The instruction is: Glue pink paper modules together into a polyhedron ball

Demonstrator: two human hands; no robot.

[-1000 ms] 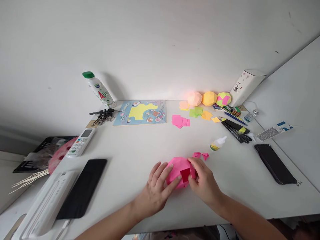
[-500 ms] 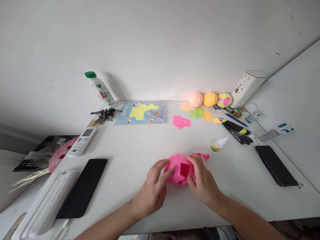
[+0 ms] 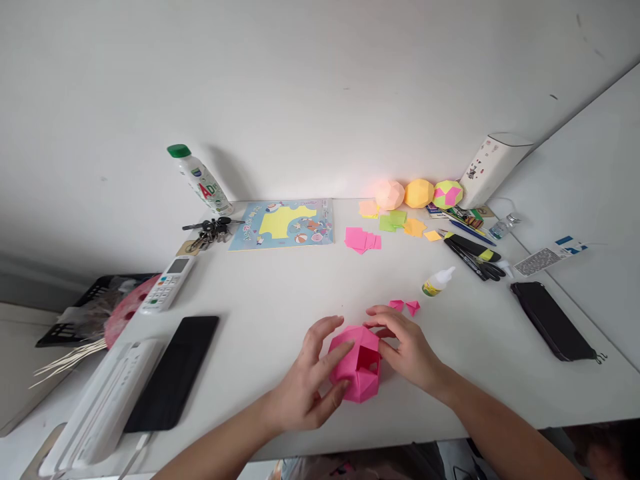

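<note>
A hollow pink faceted paper ball [image 3: 354,367] rests on the white table, with a square opening on its upper right side. My left hand [image 3: 311,380] is on the ball's left side, fingers bent over it and touching it. At its upper right edge, my right hand [image 3: 407,347] has its fingers curled against the paper. Two small folded pink pieces [image 3: 413,307] lie just beyond my right hand. A small glue bottle [image 3: 438,282] stands to the right of them.
Paper squares [image 3: 363,240] and finished paper balls [image 3: 419,194] are at the back. A picture board [image 3: 285,225], bottle [image 3: 203,183] and keys [image 3: 213,230] are back left; a phone [image 3: 173,373] and remote [image 3: 169,283] left; scissors [image 3: 483,265] and black pouch [image 3: 553,323] right.
The pink ball has turned and come a little nearer the table's front edge, so its opening sits differently. My right hand has shifted to its far right edge, uncovering the small pink pieces.
</note>
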